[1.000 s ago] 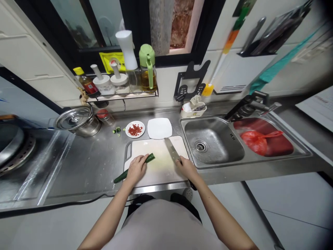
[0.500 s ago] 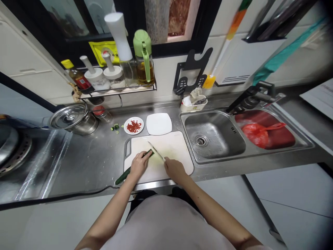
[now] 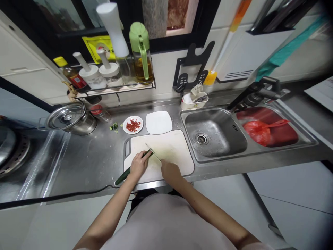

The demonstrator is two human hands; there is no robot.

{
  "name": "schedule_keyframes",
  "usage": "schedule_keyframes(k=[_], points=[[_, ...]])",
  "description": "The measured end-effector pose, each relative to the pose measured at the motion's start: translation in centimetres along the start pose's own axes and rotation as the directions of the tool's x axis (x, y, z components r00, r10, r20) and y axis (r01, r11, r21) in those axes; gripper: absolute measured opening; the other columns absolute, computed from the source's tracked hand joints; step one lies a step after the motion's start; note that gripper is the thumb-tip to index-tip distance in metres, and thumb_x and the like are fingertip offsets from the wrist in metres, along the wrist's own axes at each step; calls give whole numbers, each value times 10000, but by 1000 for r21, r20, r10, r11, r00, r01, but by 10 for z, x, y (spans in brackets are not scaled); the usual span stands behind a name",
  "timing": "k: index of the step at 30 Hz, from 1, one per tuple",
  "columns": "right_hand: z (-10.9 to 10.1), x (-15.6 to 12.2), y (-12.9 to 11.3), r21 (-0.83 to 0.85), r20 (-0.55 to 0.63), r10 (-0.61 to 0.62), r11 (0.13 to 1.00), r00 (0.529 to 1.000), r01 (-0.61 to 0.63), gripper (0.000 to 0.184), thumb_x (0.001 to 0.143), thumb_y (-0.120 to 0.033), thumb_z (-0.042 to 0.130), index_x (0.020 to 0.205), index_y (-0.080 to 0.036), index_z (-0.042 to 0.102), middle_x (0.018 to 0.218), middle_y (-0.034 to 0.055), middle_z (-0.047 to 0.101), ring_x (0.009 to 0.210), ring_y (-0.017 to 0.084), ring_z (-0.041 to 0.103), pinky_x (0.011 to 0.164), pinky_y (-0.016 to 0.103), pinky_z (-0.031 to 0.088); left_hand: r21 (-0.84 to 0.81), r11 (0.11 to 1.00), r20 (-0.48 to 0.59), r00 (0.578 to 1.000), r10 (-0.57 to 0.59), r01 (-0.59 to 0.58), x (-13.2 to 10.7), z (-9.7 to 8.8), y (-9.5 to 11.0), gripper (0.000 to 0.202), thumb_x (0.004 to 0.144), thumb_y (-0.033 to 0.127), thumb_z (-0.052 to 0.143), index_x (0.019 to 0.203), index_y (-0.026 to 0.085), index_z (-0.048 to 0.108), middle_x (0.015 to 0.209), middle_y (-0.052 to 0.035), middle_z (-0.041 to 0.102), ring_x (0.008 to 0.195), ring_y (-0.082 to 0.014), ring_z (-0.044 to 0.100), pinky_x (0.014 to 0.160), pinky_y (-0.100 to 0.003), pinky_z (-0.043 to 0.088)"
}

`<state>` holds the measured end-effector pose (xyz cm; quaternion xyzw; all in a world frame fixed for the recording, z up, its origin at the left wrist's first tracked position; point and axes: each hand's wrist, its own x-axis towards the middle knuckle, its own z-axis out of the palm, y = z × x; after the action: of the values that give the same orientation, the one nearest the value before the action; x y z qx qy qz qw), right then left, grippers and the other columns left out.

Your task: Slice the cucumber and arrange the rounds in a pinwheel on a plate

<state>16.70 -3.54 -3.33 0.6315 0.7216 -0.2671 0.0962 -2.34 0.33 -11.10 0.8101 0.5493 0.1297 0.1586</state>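
Observation:
A white cutting board [image 3: 171, 149] lies on the steel counter in front of me. My left hand [image 3: 138, 165] presses down on a long green cucumber [image 3: 122, 175], fingers curled over it, its left end sticking out past the board's edge. My right hand [image 3: 170, 172] grips the handle of a knife [image 3: 153, 152]. The blade stands on edge right at the cucumber's right end, next to my left fingertips.
Behind the board sit a small plate of chopped red chilli [image 3: 133, 124], an empty white square plate [image 3: 158, 122] and cucumber scraps [image 3: 114, 127]. A lidded steel pot [image 3: 69, 119] stands left, a double sink [image 3: 215, 135] right with a red bag [image 3: 257, 131]. Bottles fill a wall rack [image 3: 117, 74].
My right hand has swung the knife from the board's right side over to the cucumber's end, blade now on edge. My left hand has kept its hold on the cucumber.

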Motion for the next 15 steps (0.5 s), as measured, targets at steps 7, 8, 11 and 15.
schedule_keyframes(k=[7,8,11,15], points=[[3,4,-2,35,14,-2,999,1000,2,286,936,-96,323,1117,-115,545,914,155,701,864,246,698,702,300,500,-10,1000,-3,1000,-1,1,0,3,-2,442,950,208,406,1356,308,550,1221,-74,578,1068,-211,535,976,-351,449],[2,4,-2,36,17,-5,999,1000,4,289,932,-94,326,1118,-114,546,915,158,701,862,247,698,701,302,501,-8,1000,-1,1000,-2,2,0,3,-2,442,952,213,404,1358,307,549,1225,-73,578,1070,-211,535,976,-349,450],[-2,5,-1,46,45,-11,999,999,9,295,921,-94,337,1119,-114,554,914,165,701,870,255,696,708,311,503,-2,1000,10,1000,-3,3,0,5,-4,439,956,225,398,1361,302,549,1239,-70,576,1082,-207,535,987,-342,448],[-3,8,0,53,53,-23,998,998,21,313,936,-99,319,1139,-119,557,913,161,698,912,262,690,732,320,507,-7,1000,26,1000,2,-1,1,7,-8,434,961,242,398,1363,306,547,1247,-66,581,1091,-204,539,990,-339,450]])
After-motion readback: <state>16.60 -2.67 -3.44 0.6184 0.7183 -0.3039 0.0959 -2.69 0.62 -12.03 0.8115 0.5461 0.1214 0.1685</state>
